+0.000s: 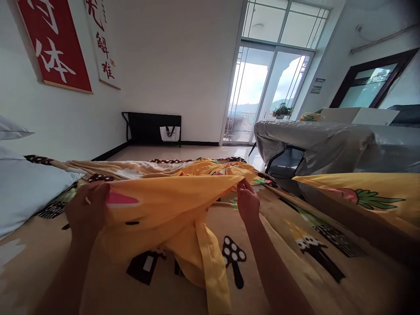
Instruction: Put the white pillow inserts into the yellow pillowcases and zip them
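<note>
A yellow printed cloth (164, 210) is stretched between both my hands above the bed. My left hand (87, 208) grips its left edge, fingers folded over the fabric. My right hand (246, 201) pinches the cloth's right corner between thumb and fingers. The middle of the cloth sags and a strip hangs down toward me. Beneath it lies a beige blanket (295, 262) printed with mushrooms and small houses.
White pillows (22, 192) lie at the left by the wall. A yellow carrot-print pillow (367, 197) sits at the right. Beyond it stands a grey-covered table (328, 140) with boxes. A black bench (152, 127) and glass balcony doors (262, 92) are at the back.
</note>
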A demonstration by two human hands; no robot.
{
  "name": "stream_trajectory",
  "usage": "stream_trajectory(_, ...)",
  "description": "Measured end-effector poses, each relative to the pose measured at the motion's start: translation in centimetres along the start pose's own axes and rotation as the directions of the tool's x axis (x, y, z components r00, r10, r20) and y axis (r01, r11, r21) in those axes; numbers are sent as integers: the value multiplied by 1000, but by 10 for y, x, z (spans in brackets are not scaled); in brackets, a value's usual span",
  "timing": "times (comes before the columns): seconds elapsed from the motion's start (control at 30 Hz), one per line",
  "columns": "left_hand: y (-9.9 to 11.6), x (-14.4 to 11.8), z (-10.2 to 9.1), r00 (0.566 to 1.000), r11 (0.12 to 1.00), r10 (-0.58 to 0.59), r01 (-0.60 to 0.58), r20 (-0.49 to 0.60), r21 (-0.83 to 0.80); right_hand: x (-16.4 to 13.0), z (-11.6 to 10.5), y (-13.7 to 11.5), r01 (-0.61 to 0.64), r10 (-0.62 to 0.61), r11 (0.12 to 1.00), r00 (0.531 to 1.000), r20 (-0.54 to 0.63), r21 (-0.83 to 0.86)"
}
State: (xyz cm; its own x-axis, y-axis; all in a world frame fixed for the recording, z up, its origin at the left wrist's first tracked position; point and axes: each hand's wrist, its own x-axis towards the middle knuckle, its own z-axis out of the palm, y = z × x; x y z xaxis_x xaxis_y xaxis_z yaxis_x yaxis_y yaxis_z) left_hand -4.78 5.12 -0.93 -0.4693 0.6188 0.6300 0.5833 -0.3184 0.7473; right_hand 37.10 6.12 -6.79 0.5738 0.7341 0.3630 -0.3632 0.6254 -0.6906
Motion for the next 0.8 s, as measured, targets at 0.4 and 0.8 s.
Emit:
stream_trajectory(0.4,14,10,-21,969,994,-113,109,221,31,-16,27,-23,353,-385,901,918,-89,-253)
stream_trajectory(0.8,49,-28,-5,504,914,231,-406,832,-8,-5,2,6,163,-315,803,933,-176,-573)
